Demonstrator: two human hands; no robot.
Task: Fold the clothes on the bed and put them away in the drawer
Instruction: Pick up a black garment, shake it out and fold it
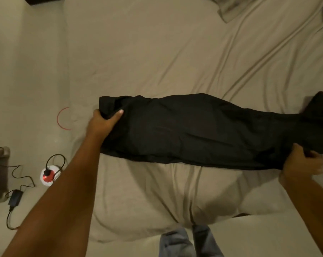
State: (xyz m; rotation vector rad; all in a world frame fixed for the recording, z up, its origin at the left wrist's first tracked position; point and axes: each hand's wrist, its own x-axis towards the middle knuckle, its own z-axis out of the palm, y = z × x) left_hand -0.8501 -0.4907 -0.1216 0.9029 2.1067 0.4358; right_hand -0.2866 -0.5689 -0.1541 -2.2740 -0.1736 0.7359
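Black garment (203,130) lies stretched sideways across the bed (157,52), a long dark strip on the beige sheet, held at both ends. The left hand (103,121) pinches the bunched left end, thumb on top and fingers curled beneath. The right hand (301,162), blurred, curls around the near edge at the right end. Trouble is likeliest at those grips: the left end is crumpled, so a fold taken from it may trap creases or come out skewed. An uneven pull could drag the rumpled sheet along too. The far right corner flares loose and may flop out of the fold. No drawer shows; a pillow (231,8) sits well beyond.
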